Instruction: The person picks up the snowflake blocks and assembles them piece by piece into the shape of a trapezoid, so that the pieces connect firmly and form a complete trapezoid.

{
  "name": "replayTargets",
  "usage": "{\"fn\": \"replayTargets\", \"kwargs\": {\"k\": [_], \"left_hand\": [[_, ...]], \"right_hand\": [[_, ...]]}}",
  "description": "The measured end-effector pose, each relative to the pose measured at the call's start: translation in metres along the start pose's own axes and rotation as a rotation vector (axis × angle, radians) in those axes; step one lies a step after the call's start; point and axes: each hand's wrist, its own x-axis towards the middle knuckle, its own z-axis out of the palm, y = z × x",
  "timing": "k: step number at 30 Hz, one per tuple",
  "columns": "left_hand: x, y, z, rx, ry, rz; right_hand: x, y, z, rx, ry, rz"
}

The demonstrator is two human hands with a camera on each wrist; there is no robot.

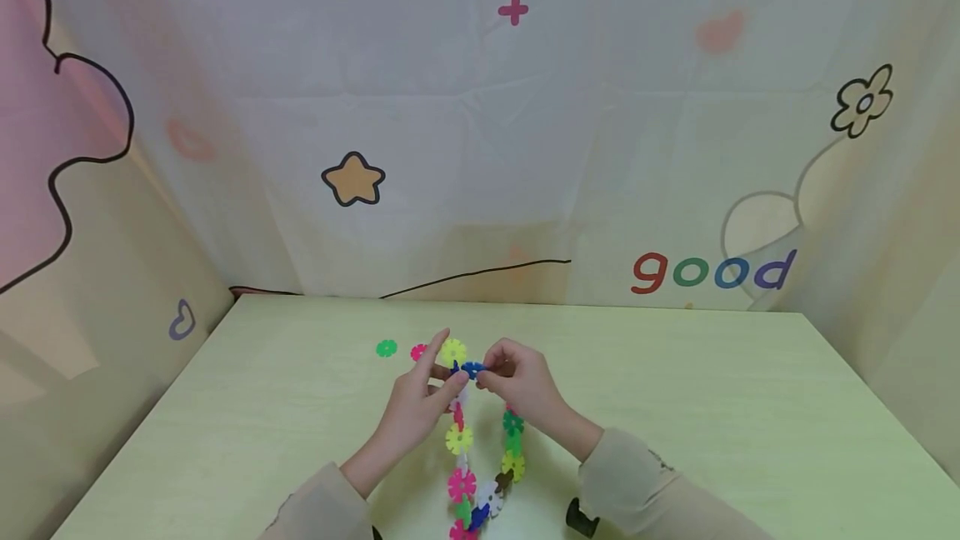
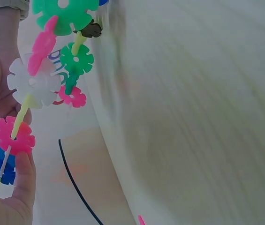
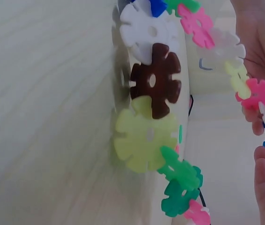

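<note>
A chain (image 1: 461, 486) of notched plastic flower discs in pink, yellow, green, white, blue and brown hangs in a loop below both hands. My left hand (image 1: 412, 407) pinches one end of it, close to a dark blue disc, with the index finger pointing up. Opposite, my right hand (image 1: 528, 377) pinches a blue disc (image 1: 472, 370) between thumb and finger. That blue disc lies close against the left end; whether the two interlock I cannot tell. A yellow disc (image 1: 453, 351) shows just beyond the left fingers. The right wrist view shows the brown disc (image 3: 155, 80) linked between white and yellow ones.
Loose on the table (image 1: 712, 407) beyond the left hand lie a green disc (image 1: 386, 348) and a pink disc (image 1: 418, 352). A printed cloth (image 1: 450, 123) stands behind the table and along its sides. A black object (image 1: 581, 517) shows beneath the right sleeve.
</note>
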Motion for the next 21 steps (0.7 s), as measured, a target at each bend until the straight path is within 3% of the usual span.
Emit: {"fn": "replayTargets", "kwargs": {"k": [12, 21], "left_hand": [[-0.0003, -0.0052, 0.0037, 0.004, 0.022, 0.038], [-0.0011, -0.0022, 0.0048, -0.005, 0.017, 0.050]], "right_hand": [[-0.0050, -0.0022, 0.0075, -0.176, 0.119, -0.150], [-0.0064, -0.0006, 0.0087, -0.225, 0.135, -0.241]]}}
